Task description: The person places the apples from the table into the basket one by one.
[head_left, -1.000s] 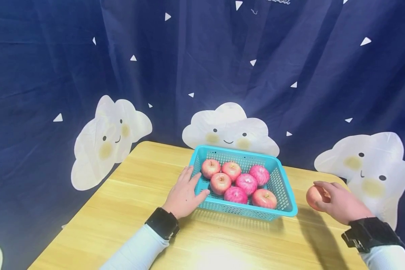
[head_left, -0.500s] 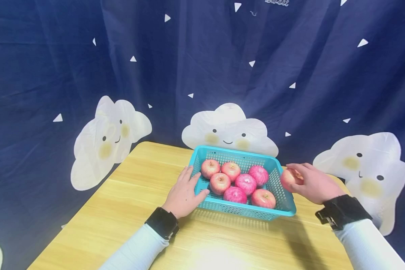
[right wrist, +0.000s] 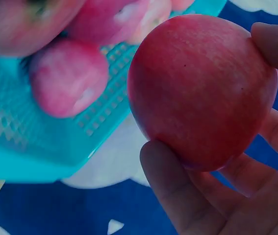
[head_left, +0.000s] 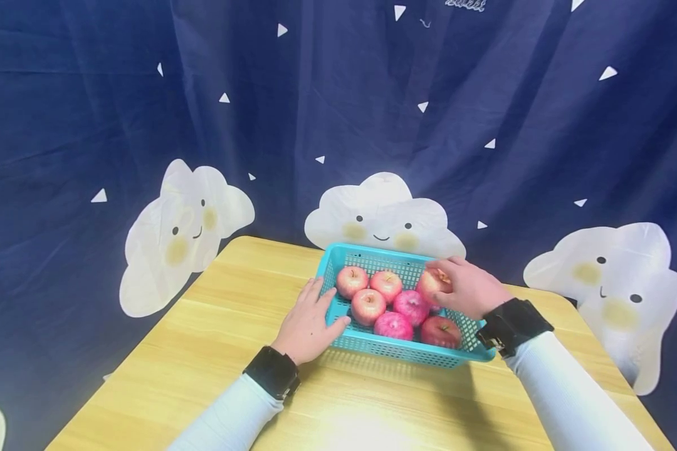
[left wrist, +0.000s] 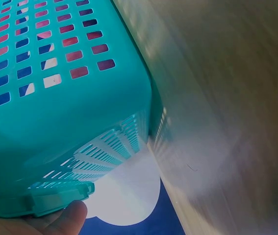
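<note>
A turquoise plastic basket (head_left: 383, 252) stands on the table, holding several apples, some pale red (head_left: 368, 306) and some deep pink (head_left: 411, 305). My left hand (head_left: 304, 327) rests at the basket's left end, fingers straight and spread, thumb towards the front rim. In the left wrist view a fingertip (left wrist: 72, 215) touches the rim's lip. My right hand (head_left: 471, 289) grips another pale red apple (head_left: 430, 285) between thumb and fingers, over the basket's back right part. That apple (right wrist: 202, 93) hides most of a pink one below it in the head view.
The wooden table (head_left: 259, 275) extends around the basket on its left, front and right. Behind it hangs a dark blue curtain (head_left: 361, 94) with white clouds and small triangles. A bright glare lies on the table's front part.
My right hand has carried its apple leftwards, from beside the basket's right end to above its back right part. The left hand and the basket have stayed put.
</note>
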A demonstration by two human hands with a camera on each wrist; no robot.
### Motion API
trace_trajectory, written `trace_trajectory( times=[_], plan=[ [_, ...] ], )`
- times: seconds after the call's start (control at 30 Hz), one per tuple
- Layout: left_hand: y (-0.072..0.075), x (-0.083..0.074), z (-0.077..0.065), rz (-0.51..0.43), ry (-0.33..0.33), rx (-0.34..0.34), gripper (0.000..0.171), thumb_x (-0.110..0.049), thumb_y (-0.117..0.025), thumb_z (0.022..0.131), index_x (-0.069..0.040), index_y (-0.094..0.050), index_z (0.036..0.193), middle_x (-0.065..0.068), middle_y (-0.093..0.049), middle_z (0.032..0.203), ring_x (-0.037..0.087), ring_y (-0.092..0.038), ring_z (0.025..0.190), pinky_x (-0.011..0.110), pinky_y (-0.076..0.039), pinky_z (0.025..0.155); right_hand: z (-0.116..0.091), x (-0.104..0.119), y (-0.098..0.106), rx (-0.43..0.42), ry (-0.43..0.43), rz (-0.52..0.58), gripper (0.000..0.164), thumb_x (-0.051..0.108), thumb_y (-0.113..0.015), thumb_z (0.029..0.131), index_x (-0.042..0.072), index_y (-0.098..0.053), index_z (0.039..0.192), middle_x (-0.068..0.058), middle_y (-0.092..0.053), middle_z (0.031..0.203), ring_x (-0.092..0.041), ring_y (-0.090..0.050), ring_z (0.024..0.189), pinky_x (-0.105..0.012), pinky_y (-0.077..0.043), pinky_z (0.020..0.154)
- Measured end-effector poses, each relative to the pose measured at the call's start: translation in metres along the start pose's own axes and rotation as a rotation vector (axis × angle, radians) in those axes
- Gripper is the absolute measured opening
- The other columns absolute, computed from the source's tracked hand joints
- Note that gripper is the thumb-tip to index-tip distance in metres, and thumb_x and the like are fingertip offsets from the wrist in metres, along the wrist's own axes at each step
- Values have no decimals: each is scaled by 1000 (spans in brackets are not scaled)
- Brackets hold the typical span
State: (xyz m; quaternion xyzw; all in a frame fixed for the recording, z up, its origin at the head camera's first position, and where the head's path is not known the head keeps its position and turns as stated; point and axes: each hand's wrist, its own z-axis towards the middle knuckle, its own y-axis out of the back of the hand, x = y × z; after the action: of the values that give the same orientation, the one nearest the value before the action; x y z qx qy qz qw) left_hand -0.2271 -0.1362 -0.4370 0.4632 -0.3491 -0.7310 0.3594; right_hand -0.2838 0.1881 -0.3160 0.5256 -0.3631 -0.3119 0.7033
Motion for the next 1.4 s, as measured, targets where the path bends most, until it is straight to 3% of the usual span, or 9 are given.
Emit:
trace_trajectory(
  times=[0.33, 0.5, 0.83, 1.07, 1.27, 1.4],
  plan=[
    [2, -2, -1, -9, -1, -2, 74, -56, -56, 96, -4, -50, 149, 19, -29, 162, 35, -19, 152, 57, -39, 108, 26, 34, -19, 21, 101, 14, 53, 27, -79, 83, 16, -64, 133, -6, -62, 121, -24, -62, 104, -46, -53, 87],
    [3, -2, 0, -16, 0, -4, 73, -55, -56, 96, -4, -50, 149, 19, -29, 162, 35, -19, 152, 57, -39, 109, 36, 51, -28, 39, 135, 39, 53, 33, -81, 83, 19, -66, 131, -3, -62, 122, -24, -62, 109, -47, -52, 91],
    [3, -1, 1, -10, 22, 37, 75, -57, -54, 98, -6, -45, 152, 17, -25, 164, 32, -15, 153, 55, -34, 112, 52, 80, -47, 108, 216, 33, 61, 32, -78, 82, 13, -60, 138, -3, -63, 119, -23, -63, 107, -45, -52, 94],
    [3, -1, 2, -8, 19, 25, 77, -58, -53, 97, -6, -45, 152, 17, -26, 164, 33, -16, 153, 56, -38, 110, 59, 92, -56, 151, 265, 38, 63, 33, -79, 82, 14, -60, 139, -6, -61, 132, -25, -63, 110, -44, -50, 96],
    [2, -2, 2, -7, 19, 12, 78, -59, -53, 96, -4, -44, 152, 17, -28, 163, 33, -18, 152, 57, -38, 109, 63, 98, -62, 159, 286, 11, 64, 42, -80, 80, 18, -61, 137, -2, -61, 137, -21, -64, 110, -53, -44, 99],
    [1, -1, 1, -8, 18, 5, 79, -59, -53, 96, -4, -45, 152, 17, -29, 162, 33, -19, 152, 57, -39, 109, 66, 101, -65, 196, 306, -25, 65, 44, -80, 82, 18, -59, 138, -1, -62, 135, -16, -68, 100, -50, -47, 98]
  ],
)
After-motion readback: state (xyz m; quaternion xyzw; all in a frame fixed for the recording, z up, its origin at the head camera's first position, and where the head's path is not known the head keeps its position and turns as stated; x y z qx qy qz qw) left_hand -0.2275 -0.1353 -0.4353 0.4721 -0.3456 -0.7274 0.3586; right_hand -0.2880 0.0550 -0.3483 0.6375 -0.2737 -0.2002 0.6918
